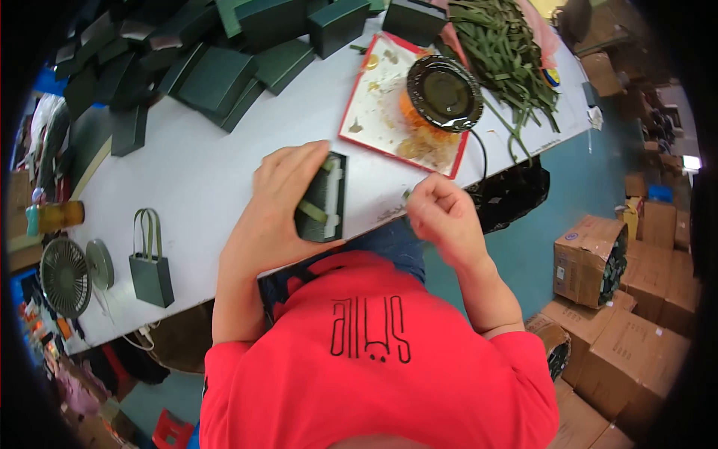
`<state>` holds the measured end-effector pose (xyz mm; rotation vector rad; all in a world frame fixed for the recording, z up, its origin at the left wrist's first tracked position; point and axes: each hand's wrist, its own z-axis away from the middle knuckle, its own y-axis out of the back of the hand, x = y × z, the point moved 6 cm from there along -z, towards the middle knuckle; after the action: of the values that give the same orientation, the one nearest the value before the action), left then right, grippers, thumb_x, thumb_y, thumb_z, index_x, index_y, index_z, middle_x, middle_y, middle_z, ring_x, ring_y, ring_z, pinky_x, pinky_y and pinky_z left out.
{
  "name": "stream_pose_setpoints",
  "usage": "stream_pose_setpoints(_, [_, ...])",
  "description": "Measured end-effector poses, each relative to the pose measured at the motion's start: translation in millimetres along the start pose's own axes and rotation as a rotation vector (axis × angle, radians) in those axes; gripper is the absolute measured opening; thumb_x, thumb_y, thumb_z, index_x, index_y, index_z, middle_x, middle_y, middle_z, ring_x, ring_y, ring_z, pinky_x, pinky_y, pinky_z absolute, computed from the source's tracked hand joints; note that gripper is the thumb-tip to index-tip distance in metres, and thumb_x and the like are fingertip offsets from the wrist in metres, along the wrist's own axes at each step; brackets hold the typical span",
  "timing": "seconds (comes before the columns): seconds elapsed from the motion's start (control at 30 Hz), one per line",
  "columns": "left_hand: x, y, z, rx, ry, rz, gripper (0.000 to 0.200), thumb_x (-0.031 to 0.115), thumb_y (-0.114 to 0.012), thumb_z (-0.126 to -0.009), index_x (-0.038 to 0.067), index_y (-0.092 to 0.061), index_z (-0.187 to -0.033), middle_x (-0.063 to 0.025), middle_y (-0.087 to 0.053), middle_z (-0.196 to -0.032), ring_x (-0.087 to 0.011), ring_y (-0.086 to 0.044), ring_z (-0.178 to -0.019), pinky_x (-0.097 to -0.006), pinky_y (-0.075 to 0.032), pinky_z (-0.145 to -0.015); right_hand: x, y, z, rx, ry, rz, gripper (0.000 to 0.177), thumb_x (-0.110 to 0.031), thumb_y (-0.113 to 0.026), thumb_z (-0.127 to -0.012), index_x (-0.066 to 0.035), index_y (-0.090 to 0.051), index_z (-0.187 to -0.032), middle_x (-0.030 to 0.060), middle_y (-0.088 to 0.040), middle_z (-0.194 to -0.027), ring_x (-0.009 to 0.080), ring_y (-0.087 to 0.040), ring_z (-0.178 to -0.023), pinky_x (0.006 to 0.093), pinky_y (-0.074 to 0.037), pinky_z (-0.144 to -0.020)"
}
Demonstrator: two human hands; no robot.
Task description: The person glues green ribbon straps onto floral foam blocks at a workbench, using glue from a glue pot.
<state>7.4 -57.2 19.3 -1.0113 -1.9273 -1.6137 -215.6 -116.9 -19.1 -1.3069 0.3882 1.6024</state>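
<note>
My left hand [280, 198] is wrapped round a small dark green box [333, 206], whose opening faces right and shows a green ribbon and white strips inside. To the right, my right hand [443, 213] is closed, with its thumb and fingers pinched on a green ribbon end [406, 194], only a bit of which shows. Beyond it, a round black pot [444, 93] with amber material around its base stands on a stained, red-edged white board [366, 101]. A bundle of green ribbons [497, 56] lies behind the pot, at the right.
Many dark green boxes [213, 78] are piled on the white table [187, 179] at the back left. A small green bag with handles [151, 278], a fan [66, 277] and an amber bottle [60, 216] stand at left. Cardboard boxes [583, 262] stack on the floor at right.
</note>
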Motion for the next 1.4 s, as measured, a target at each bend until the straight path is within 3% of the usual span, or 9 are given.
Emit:
stream_pose_setpoints(0.07, [4,-2,-2,-0.023,-0.055,0.070,0.103,0.017,-0.093,-0.055,0.005,-0.047,-0.147,-0.0131,-0.051,-0.145,-0.0384,-0.045,-0.131,-0.0456,-0.036,-0.111,10,-20,5,-0.139,-0.147,0.050,0.014,-0.016,-0.069,-0.097,-0.005,-0.061,-0.093,-0.0048,-0.058,-0.076,0.0010,-0.048,-0.062,0.0184,-0.035,-0.053])
stream_pose_setpoints(0.27, [8,-8,-4,-0.064,-0.099,0.062,0.107,0.018,-0.095,-0.054,0.003,-0.046,-0.148,-0.0149,-0.051,-0.146,-0.0395,-0.045,-0.132,-0.0458,-0.039,-0.110,15,-50,1,-0.230,-0.238,0.103,0.017,-0.016,-0.071,-0.097,-0.003,-0.060,-0.091,-0.0053,-0.059,-0.077,0.0000,-0.049,-0.066,0.0181,-0.037,-0.058])
stream_pose_setpoints(0.83, [12,-7,-4,-0.080,-0.110,0.076,0.107,0.016,-0.095,-0.051,0.002,-0.047,-0.146,-0.0144,-0.051,-0.146,-0.0402,-0.046,-0.130,-0.0465,-0.040,-0.109,19,-52,-3,-0.245,-0.262,0.166,0.020,-0.017,-0.070,-0.097,-0.003,-0.058,-0.090,-0.0066,-0.055,-0.072,-0.0001,-0.046,-0.064,0.0194,-0.034,-0.055])
stream_pose_setpoints(1.07, [16,-8,-4,-0.066,-0.129,-0.015,0.096,0.013,-0.089,-0.055,0.004,-0.051,-0.143,-0.0125,-0.054,-0.143,-0.0378,-0.049,-0.127,-0.0450,-0.041,-0.106,23,-51,-7,-0.226,-0.245,0.296,0.021,-0.015,-0.069,-0.095,-0.003,-0.058,-0.083,-0.0072,-0.052,-0.070,-0.0002,-0.043,-0.063,0.0195,-0.033,-0.055])
stream_pose_setpoints(1.27, [25,-13,-2,-0.038,-0.184,-0.156,0.082,0.015,-0.085,-0.061,0.004,-0.056,-0.137,-0.0103,-0.058,-0.139,-0.0352,-0.052,-0.124,-0.0438,-0.041,-0.104,32,-49,-13,-0.278,-0.267,0.408,0.022,-0.017,-0.063,-0.094,-0.002,-0.058,-0.079,-0.0009,-0.061,-0.070,0.0035,-0.054,-0.063,0.0223,-0.043,-0.057])
stream_pose_setpoints(1.4, [24,-12,-5,-0.021,-0.160,-0.186,0.082,0.016,-0.086,-0.061,0.004,-0.056,-0.136,-0.0103,-0.058,-0.138,-0.0346,-0.053,-0.123,-0.0437,-0.040,-0.104,23,-46,-17,-0.339,-0.361,0.448,0.021,-0.018,-0.061,-0.099,0.000,-0.062,-0.088,0.0029,-0.069,-0.079,0.0081,-0.062,-0.065,0.0246,-0.051,-0.062])
